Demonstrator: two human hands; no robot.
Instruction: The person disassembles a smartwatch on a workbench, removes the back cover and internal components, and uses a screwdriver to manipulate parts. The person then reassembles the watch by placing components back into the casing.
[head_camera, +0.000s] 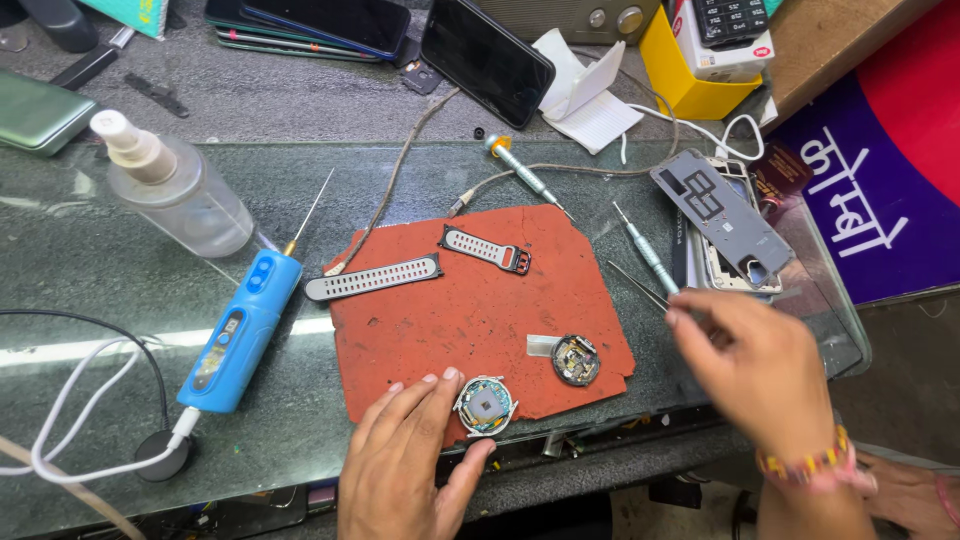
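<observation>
Red mat: a worn red rubber work mat (450, 320) lies on the glass counter (60, 260), centre of the scene.
Left hand: your left hand (405, 455) pinches the round opened watch body (486, 405) between thumb and index at the mat's near edge.
Right hand: your right hand (755, 365) is to the right of the mat, fingers curled around thin metal tweezers (638, 285); the grip itself is blurred.
Second part: a round watch back module (576, 360) lies on the mat, just right of the watch body.
Straps: two grey perforated watch straps (372, 278) rest at the mat's far-left edge.
Left side: a blue pen-shaped electric tool (240, 335) lies near a clear spray bottle (175, 185).
</observation>
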